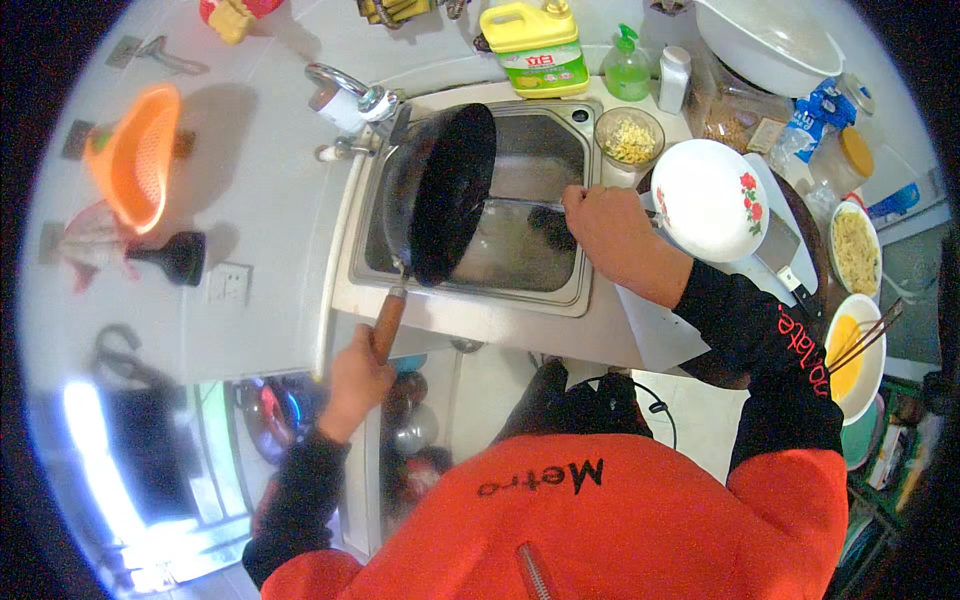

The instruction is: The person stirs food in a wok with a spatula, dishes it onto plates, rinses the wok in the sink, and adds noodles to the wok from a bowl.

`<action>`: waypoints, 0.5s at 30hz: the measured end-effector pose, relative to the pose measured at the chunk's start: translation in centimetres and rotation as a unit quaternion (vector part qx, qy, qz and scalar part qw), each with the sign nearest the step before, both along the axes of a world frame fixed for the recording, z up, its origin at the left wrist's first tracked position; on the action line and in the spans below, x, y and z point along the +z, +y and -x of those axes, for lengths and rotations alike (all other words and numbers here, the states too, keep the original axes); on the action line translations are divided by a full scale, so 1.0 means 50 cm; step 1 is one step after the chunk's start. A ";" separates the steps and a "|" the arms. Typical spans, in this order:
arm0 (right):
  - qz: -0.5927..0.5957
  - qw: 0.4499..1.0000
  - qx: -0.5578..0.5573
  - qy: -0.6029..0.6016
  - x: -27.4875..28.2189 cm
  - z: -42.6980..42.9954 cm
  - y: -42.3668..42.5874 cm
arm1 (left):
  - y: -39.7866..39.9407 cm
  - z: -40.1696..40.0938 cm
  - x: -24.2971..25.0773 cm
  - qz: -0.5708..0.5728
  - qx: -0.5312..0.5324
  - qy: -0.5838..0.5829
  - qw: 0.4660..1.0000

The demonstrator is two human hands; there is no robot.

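Note:
My left hand [360, 382] grips the wooden handle [388, 326] of a black wok [454, 195]. The wok is tipped steeply on its side over the stainless steel sink [532, 296]. In my right hand [619, 232] is a long-handled utensil with a thin metal shaft [525, 202]. The shaft reaches across the sink to the wok's dark face; its working end is hard to make out there. A chrome faucet [377, 105] stands at the sink's left rear corner, behind the wok.
Right of the sink, a white floral plate [705, 202] and a cleaver [780, 244] lie near a cutting board. Farther right sit a bowl of beaten egg with chopsticks [855, 360] and a dish of pale food [855, 247]. Behind stand a glass bowl [630, 139], yellow detergent jug [536, 56] and green pump bottle [628, 67].

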State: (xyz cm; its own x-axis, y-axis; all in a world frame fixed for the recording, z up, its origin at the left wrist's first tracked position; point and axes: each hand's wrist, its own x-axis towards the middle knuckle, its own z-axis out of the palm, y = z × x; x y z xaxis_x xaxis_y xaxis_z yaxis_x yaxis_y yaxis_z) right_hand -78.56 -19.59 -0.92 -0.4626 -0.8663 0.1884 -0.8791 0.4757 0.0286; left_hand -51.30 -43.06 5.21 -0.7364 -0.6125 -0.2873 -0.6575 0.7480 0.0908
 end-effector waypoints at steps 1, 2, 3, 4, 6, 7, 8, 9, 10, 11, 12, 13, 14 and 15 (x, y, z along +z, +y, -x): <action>0.040 0.999 0.013 -0.011 0.018 -0.006 0.010 | 0.013 -0.014 -0.003 0.015 -0.002 0.017 1.000; 0.044 0.999 0.021 -0.010 0.022 -0.010 0.015 | 0.029 -0.025 -0.008 0.019 0.006 0.018 1.000; 0.055 0.998 -0.002 -0.006 0.028 -0.013 0.023 | 0.054 -0.022 -0.014 -0.029 0.056 0.010 0.998; 0.069 0.997 -0.017 -0.002 0.035 -0.013 0.025 | 0.075 -0.028 -0.016 -0.074 0.112 0.002 0.991; 0.077 0.997 -0.014 -0.005 0.054 -0.025 0.027 | 0.080 -0.063 -0.068 -0.110 0.156 0.030 0.981; 0.082 0.996 -0.024 -0.012 0.061 -0.031 0.025 | 0.092 -0.068 -0.081 -0.110 0.154 0.051 0.981; 0.079 0.997 -0.014 -0.008 0.063 -0.034 0.019 | 0.102 -0.071 -0.092 -0.110 0.152 0.072 0.980; 0.101 0.995 -0.003 -0.007 0.060 -0.037 0.013 | 0.114 -0.070 -0.097 -0.125 0.156 0.078 0.977; 0.123 0.992 0.009 -0.006 0.055 -0.040 0.004 | 0.125 -0.067 -0.099 -0.129 0.163 0.082 0.975; 0.119 0.993 0.017 -0.003 0.041 -0.040 -0.012 | 0.137 -0.060 -0.101 -0.097 0.139 0.080 0.982; 0.109 0.994 0.004 0.028 0.032 -0.045 -0.035 | 0.152 -0.056 -0.097 -0.064 0.118 0.078 0.988; 0.100 0.993 -0.008 0.060 0.026 -0.049 -0.051 | 0.166 -0.056 -0.096 -0.068 0.147 0.073 0.984; 0.099 0.993 0.002 0.064 0.023 -0.051 -0.054 | 0.172 -0.061 -0.100 -0.070 0.156 0.078 0.982; 0.092 0.994 0.025 0.062 0.038 -0.054 -0.053 | 0.175 -0.073 -0.101 -0.070 0.150 0.099 0.981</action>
State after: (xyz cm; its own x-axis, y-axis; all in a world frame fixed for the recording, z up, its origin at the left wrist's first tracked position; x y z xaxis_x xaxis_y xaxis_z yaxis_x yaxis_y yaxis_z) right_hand -75.85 -22.23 0.99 -0.3832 -0.8333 0.3985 -0.8971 0.4385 0.0544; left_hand -47.64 -34.29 0.15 -0.5795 -0.7744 -0.2539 -0.8049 0.4952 0.3270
